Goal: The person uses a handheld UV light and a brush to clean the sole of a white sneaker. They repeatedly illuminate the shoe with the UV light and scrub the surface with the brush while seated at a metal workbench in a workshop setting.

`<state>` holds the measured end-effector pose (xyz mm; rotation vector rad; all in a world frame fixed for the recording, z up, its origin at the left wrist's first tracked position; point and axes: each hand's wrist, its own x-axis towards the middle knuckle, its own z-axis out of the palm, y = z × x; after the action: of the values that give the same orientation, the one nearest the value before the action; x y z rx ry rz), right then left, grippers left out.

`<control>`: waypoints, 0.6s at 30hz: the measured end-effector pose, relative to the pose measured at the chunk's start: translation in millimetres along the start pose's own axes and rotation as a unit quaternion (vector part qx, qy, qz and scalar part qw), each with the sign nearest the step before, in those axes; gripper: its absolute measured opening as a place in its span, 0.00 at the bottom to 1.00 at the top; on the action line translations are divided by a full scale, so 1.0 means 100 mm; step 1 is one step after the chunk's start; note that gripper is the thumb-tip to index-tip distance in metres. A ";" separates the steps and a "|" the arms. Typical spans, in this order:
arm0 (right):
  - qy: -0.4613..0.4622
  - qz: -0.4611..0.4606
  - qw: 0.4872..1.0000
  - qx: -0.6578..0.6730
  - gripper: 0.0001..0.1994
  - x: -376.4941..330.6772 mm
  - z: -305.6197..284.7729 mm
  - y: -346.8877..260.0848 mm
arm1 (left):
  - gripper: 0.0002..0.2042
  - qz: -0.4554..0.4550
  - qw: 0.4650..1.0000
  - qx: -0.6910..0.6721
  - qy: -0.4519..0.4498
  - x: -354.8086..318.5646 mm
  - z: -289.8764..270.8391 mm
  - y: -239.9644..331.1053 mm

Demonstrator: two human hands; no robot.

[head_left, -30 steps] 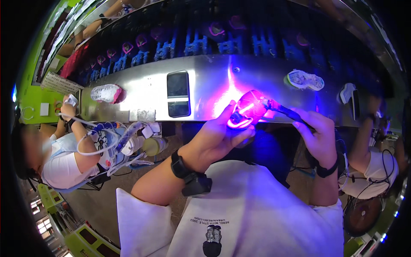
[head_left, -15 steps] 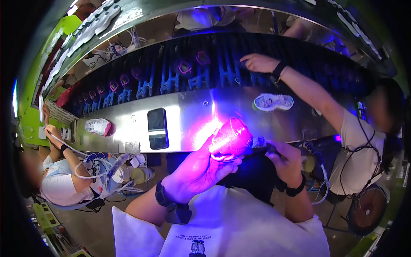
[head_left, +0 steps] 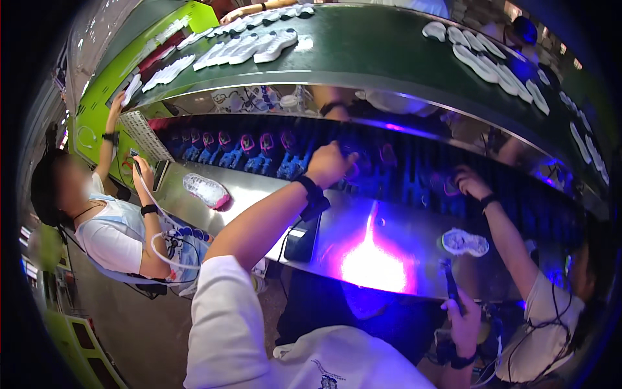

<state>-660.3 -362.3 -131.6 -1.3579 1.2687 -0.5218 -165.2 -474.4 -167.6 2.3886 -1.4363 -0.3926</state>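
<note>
My left hand (head_left: 329, 166) reaches far over the dark conveyor, its fingers bent at a dimly lit shoe (head_left: 353, 171), most of which is lost in shadow. Close to the table's front edge, my right hand (head_left: 464, 324) is wrapped round a thin brush-like tool (head_left: 448, 277) with a dark handle, pointing up and away. Beyond its tip lies a white shoe sole (head_left: 465, 242) on the metal table (head_left: 414, 223). A bright pink-violet patch of light falls on the table between my hands.
Shoes on blue supports (head_left: 259, 162) line the conveyor. Another sole with a pink end (head_left: 206, 190) and a phone (head_left: 302, 241) lie at left. A green belt (head_left: 363, 55) carries soles at the back. Co-workers sit on both sides; the right one's hand (head_left: 473, 183) reaches over the conveyor.
My left hand has moved with the shoe from the lit spot forward to the conveyor. My right hand has drawn to the right with the tool. The view has tilted up and shifted.
</note>
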 end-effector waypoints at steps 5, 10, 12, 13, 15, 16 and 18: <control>0.056 0.038 0.997 0.033 0.22 0.02 -0.08 0.16 | 0.22 -0.111 0.986 0.128 -0.004 0.80 0.10 -1.00; 0.044 0.048 0.997 0.032 0.21 0.04 -0.12 0.09 | 0.21 -0.068 0.974 0.185 0.109 1.07 0.56 -1.18; 0.047 0.061 0.996 0.035 0.21 0.11 -0.12 0.12 | 0.22 0.054 0.969 0.176 0.163 1.07 0.73 -0.83; 0.057 0.069 0.995 0.037 0.21 0.11 -0.11 0.13 | 0.21 0.142 0.967 0.134 0.161 1.01 0.76 -0.47; 0.055 0.084 0.994 0.042 0.22 0.14 -0.11 0.20 | 0.22 0.198 0.974 0.108 0.027 0.81 0.72 0.16; 0.052 0.085 0.994 0.044 0.22 0.17 -0.07 0.24 | 0.25 0.186 0.976 0.113 0.011 0.76 0.82 0.30; 0.045 0.075 0.996 0.024 0.21 0.20 -0.02 0.16 | 0.31 0.162 0.979 0.122 -0.016 0.74 1.07 0.52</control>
<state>-661.8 -377.0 -153.1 -1.2001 1.4116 -0.5100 -215.3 -576.9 -248.7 2.2730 -1.9480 -0.1799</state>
